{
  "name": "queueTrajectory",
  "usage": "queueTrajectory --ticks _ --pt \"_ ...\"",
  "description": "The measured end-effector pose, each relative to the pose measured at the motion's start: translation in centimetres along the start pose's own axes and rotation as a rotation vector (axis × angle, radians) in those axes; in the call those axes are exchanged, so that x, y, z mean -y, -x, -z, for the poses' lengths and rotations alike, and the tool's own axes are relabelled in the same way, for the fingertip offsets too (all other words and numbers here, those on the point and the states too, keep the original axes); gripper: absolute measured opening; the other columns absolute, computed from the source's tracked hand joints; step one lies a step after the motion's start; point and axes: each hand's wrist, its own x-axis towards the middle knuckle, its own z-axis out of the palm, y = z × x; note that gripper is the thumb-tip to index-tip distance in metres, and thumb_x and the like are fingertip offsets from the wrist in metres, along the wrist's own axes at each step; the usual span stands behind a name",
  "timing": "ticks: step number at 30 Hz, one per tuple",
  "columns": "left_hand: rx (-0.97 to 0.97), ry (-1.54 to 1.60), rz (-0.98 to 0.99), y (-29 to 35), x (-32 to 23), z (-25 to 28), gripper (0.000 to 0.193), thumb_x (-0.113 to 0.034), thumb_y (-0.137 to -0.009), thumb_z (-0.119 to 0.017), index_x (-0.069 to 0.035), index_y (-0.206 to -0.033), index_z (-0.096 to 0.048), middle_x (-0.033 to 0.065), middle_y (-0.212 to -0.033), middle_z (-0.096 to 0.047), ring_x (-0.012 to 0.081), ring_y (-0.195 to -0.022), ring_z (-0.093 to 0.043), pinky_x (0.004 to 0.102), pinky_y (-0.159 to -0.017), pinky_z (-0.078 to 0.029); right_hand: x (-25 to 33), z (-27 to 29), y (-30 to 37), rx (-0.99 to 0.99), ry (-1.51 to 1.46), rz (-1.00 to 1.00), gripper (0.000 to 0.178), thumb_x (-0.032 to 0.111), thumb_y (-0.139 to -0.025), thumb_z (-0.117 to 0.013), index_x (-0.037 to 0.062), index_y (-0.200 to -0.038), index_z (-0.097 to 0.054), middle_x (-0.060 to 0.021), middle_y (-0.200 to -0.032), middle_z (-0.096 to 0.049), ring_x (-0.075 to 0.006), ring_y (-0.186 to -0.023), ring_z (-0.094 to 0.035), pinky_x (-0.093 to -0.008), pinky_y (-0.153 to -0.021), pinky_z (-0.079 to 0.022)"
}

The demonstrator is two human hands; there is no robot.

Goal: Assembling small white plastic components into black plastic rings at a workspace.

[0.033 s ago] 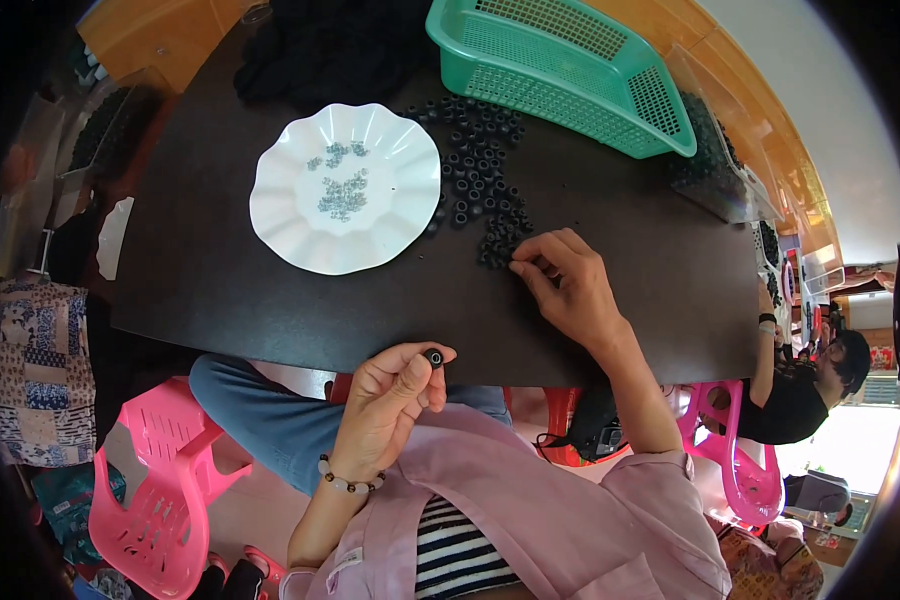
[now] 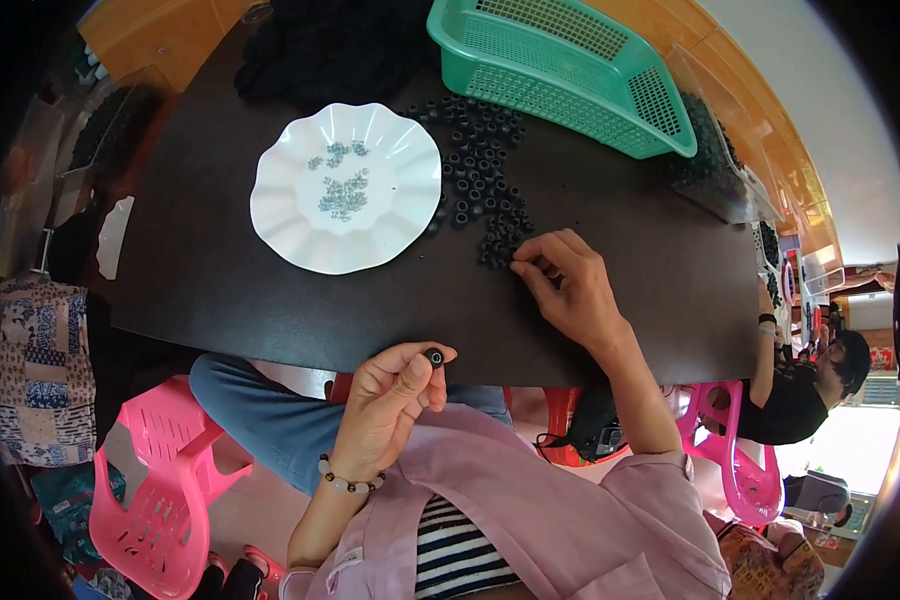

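My left hand [image 2: 388, 392] pinches a small black ring-shaped piece [image 2: 435, 357] between thumb and forefinger, just off the near edge of the table. Its round opening faces up. My right hand [image 2: 567, 283] is at the near end of a spread of similar black pieces [image 2: 478, 180]. Thumb and forefinger are pressed together there, and whatever is between them is too small to make out. Left of the pieces is a white plate [image 2: 390, 225] with a wavy rim, carrying small clear bits [image 2: 343, 195] in loose clusters.
A green perforated basket [image 2: 570, 125] stands at the far right of the dark table [image 2: 240, 310]. Beside it is a clear bin [image 2: 715, 170] of dark pieces. Black fabric [image 2: 320, 50] lies at the back. Pink chairs flank me, and another person [image 2: 795, 400] sits at right.
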Motion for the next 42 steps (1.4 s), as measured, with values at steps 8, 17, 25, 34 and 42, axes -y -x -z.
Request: queueTrajectory --ticks 8,17,25,34,42 --pt "-0.002 -0.013 0.002 0.5 -0.6 0.1 0.03 -0.022 -0.097 -0.057 0.003 -0.111 -0.063 0.0012 -0.079 -0.061 0.0074 -0.071 -0.056 0.0213 -0.066 -0.046 0.4 0.2 0.5 -0.029 -0.294 -0.197 0.01 0.001 -0.084 -0.066 0.0021 -0.094 -0.065 -0.0011 -0.085 -0.064 -0.0082 -0.074 -0.057 -0.0228 -0.068 -0.046" --pt "-0.028 -0.037 0.0 0.9 -1.1 -0.2 0.03 -0.022 -0.096 -0.058 0.004 -0.11 -0.06 0.004 -0.081 -0.062 0.0097 -0.067 -0.056 0.0241 -0.065 -0.045 0.5 0.8 0.3 -0.053 -0.786 -0.514 0.015 0.006 -0.084 -0.069 0.0025 -0.098 -0.066 0.0009 -0.082 -0.062 -0.004 -0.073 -0.054 -0.0186 -0.066 -0.042" --pt "-0.026 -0.035 -0.011 1.4 -1.0 0.4 0.029 -0.022 -0.096 -0.057 0.004 -0.109 -0.061 0.0037 -0.08 -0.061 0.0095 -0.067 -0.055 0.024 -0.064 -0.045 1.9 0.2 0.9 -0.028 -0.842 -0.439 0.016 0.008 -0.083 -0.071 0.0018 -0.097 -0.066 -0.0008 -0.082 -0.065 -0.0048 -0.07 -0.054 -0.0189 -0.064 -0.042" --pt "-0.035 -0.012 0.01 1.0 -1.9 1.1 0.03 -0.022 -0.095 -0.058 0.004 -0.109 -0.061 0.0031 -0.08 -0.06 0.0093 -0.067 -0.055 0.0236 -0.065 -0.045 5.2 -1.6 1.4 0.123 -1.125 -0.448 0.018 0.004 -0.081 -0.072 -0.0014 -0.096 -0.065 -0.0092 -0.083 -0.067 -0.0103 -0.068 -0.059 -0.022 -0.062 -0.047" --pt "-0.013 -0.007 0.022 1.2 -2.5 1.3 0.028 -0.022 -0.095 -0.059 0.002 -0.106 -0.063 0.0041 -0.08 -0.061 0.0105 -0.069 -0.055 0.0239 -0.065 -0.047 8.8 -3.1 1.3 0.164 -1.031 -0.233 0.021 -0.005 -0.068 -0.079 -0.0007 -0.087 -0.07 -0.0076 -0.08 -0.064 -0.0136 -0.072 -0.057 -0.0249 -0.066 -0.045"
